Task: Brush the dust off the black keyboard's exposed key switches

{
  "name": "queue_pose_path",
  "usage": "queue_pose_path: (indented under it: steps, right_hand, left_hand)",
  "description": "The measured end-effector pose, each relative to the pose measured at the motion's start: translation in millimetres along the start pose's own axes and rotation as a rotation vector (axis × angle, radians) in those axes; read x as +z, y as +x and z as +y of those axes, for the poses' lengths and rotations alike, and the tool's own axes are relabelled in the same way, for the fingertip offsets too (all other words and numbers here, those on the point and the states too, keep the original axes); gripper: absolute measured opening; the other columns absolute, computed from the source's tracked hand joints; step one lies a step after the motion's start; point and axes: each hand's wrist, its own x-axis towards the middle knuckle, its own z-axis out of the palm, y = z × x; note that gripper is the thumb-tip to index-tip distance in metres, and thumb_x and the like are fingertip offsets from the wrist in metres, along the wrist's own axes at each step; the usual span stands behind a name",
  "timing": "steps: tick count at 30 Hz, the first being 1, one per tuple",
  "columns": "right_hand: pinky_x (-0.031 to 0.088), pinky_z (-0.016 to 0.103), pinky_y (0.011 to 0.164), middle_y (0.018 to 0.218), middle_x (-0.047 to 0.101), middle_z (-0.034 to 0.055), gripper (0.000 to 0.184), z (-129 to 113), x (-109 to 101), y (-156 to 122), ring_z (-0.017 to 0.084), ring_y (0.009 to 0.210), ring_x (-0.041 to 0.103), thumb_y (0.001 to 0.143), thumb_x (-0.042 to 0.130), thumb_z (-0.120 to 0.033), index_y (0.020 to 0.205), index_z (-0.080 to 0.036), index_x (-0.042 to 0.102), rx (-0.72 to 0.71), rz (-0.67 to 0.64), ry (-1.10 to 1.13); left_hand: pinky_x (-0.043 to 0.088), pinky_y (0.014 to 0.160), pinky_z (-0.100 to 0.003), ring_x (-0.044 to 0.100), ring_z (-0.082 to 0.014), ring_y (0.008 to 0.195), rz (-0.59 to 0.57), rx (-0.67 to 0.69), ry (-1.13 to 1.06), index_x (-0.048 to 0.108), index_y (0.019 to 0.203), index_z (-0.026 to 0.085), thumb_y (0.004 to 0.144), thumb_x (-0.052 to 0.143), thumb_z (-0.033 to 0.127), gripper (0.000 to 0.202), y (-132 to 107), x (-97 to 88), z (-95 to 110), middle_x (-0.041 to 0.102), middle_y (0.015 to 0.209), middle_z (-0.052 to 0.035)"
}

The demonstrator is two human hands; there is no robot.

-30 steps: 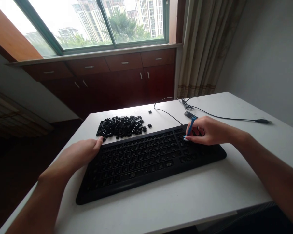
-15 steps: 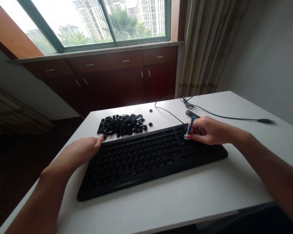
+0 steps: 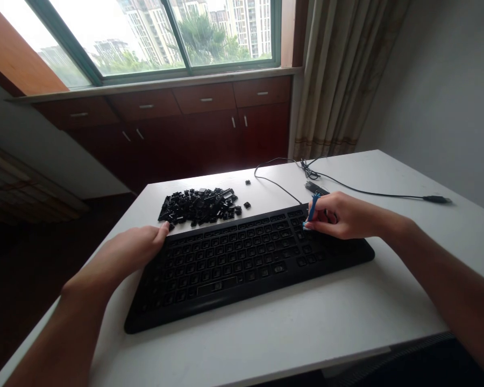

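Observation:
A black keyboard lies at a slant on the white table, its keycaps off and the key sockets bare. My left hand is closed on its left end, thumb near the far corner, with the fingers partly hidden. Over the right part of the keyboard, my right hand pinches a small blue brush. The brush stands nearly upright, and its pale tip touches down among the sockets beside the number pad. My hand covers much of that pad.
A heap of black keycaps sits behind the keyboard, with loose keycaps beside it. The keyboard's cable runs over the far right of the white table. A dark stick-like object lies behind my right hand.
The whole view has shifted very slightly. Both hands keep their places on the keyboard, and the brush stays at about the same spot.

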Motion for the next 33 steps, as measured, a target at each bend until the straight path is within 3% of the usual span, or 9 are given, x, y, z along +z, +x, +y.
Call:
queue_pose_path:
  steps: [11, 16, 19, 27, 33]
  right_hand:
    - [0.046, 0.029, 0.054, 0.074, 0.068, 0.0024, 0.027, 0.5, -2.5, 0.2, 0.014, 0.061, 0.058, 0.091, 0.070, -0.046, 0.088, -0.020, 0.070, 0.018, 0.013, -0.070]
    - [0.051, 0.027, 0.060, 0.084, 0.071, 0.0024, 0.027, -2.3, -4.7, 0.4, 0.014, 0.068, 0.062, 0.089, 0.073, -0.042, 0.106, -0.022, 0.070, 0.020, 0.024, 0.010]
    - [0.050, 0.026, 0.058, 0.082, 0.070, 0.0029, 0.027, -5.4, -4.9, 0.8, 0.013, 0.067, 0.061, 0.092, 0.070, -0.045, 0.102, -0.020, 0.071, -0.005, 0.034, 0.048]
    - [0.047, 0.025, 0.053, 0.075, 0.068, 0.0023, 0.026, -8.4, -5.9, 0.0, 0.011, 0.059, 0.057, 0.095, 0.067, -0.042, 0.097, -0.017, 0.073, -0.068, 0.197, 0.119]
    - [0.046, 0.026, 0.055, 0.086, 0.076, 0.0061, 0.033, -8.1, -1.7, 2.9, 0.013, 0.063, 0.061, 0.100, 0.060, -0.045, 0.091, -0.017, 0.075, -0.101, 0.327, 0.116]
  left_hand:
    - [0.045, 0.092, -0.043, 0.068, -0.0380, 0.107, -0.028, -0.013, 0.024, 0.072, 0.092, 0.016, 0.099, 0.012, 0.063, 0.076, 1.4, -0.6, 0.1, 0.074, 0.107, -0.0208]
    - [0.045, 0.093, -0.044, 0.067, -0.0393, 0.111, -0.011, -0.025, 0.025, 0.074, 0.100, 0.015, 0.099, 0.010, 0.064, 0.080, -0.2, -0.6, 0.3, 0.074, 0.110, -0.0213]
    - [0.045, 0.093, -0.044, 0.067, -0.0387, 0.109, 0.000, -0.010, 0.026, 0.074, 0.097, 0.015, 0.099, 0.011, 0.063, 0.080, -2.3, -1.0, 2.0, 0.074, 0.109, -0.0213]
    - [0.046, 0.092, -0.043, 0.068, -0.0384, 0.107, -0.001, -0.006, 0.028, 0.074, 0.095, 0.014, 0.099, 0.010, 0.063, 0.081, -3.6, -2.6, 4.1, 0.075, 0.107, -0.0218]
    - [0.047, 0.091, -0.043, 0.068, -0.0382, 0.105, 0.000, -0.009, 0.018, 0.074, 0.092, 0.015, 0.099, 0.010, 0.064, 0.080, -5.1, -3.5, 5.1, 0.075, 0.105, -0.0210]
